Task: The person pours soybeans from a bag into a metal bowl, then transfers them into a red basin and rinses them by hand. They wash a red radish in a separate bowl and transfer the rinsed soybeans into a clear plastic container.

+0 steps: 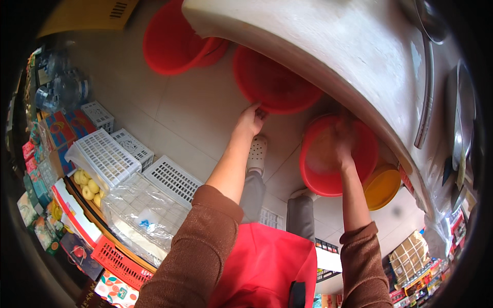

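My right hand (345,136) reaches down into a red plastic bucket (365,163) at the right, beside the edge of a pale counter. The hand is blurred and in shadow, so its fingers and anything in them cannot be made out. Something pale, perhaps liquid, shows in the bottom of that bucket. At the near rim of a wide red plastic basin (277,84) is my left hand (254,119), fingers bent; whether it grips the rim is unclear. The basin sits partly under the counter's edge.
The pale counter (308,23) curves across the upper right. Another red bucket (169,42) stands at the upper left, and a yellow container (382,186) at the right. White plastic crates (106,156), a bin of round yellowish fruit (88,188) and large water bottles (65,90) line the left.
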The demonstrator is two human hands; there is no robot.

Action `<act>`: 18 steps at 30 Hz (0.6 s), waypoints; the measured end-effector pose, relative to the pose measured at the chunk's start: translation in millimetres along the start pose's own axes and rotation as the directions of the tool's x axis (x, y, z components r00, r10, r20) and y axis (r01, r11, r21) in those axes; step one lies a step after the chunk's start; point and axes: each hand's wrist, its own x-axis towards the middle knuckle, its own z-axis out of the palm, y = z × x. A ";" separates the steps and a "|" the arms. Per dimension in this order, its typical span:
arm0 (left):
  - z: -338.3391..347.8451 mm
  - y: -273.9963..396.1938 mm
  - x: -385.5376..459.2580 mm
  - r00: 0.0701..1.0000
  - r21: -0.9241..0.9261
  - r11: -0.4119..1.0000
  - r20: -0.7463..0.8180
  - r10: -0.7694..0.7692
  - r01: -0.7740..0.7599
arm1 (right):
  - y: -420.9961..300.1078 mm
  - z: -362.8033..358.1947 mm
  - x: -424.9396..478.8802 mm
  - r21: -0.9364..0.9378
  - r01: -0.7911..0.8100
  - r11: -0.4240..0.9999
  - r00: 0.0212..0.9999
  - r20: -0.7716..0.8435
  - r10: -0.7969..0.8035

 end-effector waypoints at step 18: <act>-281.9 70.2 -63.2 0.999 0.066 0.998 -0.034 -0.012 0.014 | -187.7 148.4 -54.2 0.095 -0.394 0.914 0.780 0.561 0.278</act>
